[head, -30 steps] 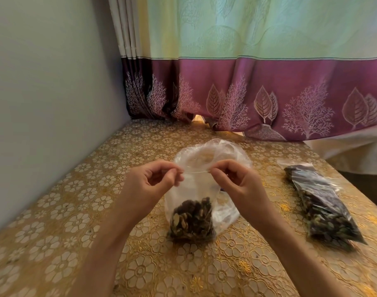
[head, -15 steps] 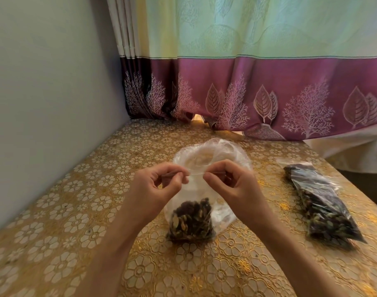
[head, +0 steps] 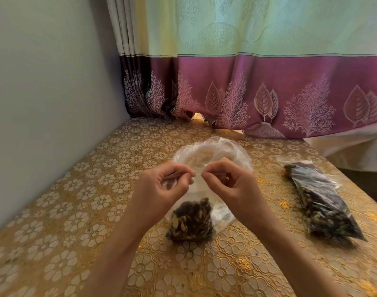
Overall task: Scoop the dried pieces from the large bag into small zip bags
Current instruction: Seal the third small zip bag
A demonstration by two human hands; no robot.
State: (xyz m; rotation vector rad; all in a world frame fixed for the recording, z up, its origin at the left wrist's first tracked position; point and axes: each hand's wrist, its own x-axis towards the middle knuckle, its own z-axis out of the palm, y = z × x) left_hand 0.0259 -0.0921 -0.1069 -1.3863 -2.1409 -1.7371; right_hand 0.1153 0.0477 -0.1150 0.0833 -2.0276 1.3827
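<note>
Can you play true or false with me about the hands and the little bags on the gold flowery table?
1. Both hands pinch the top of the small bag. True: the left hand and the right hand each hold its top edge.
2. The small bag is empty. False: dark dried pieces sit in its bottom.
3. Another filled bag lies on the table to the right. True.
4. The right hand holds a spoon. False: it pinches only the bag's edge.
5. The curtain is all blue. False: it is pale green above and purple below.
</note>
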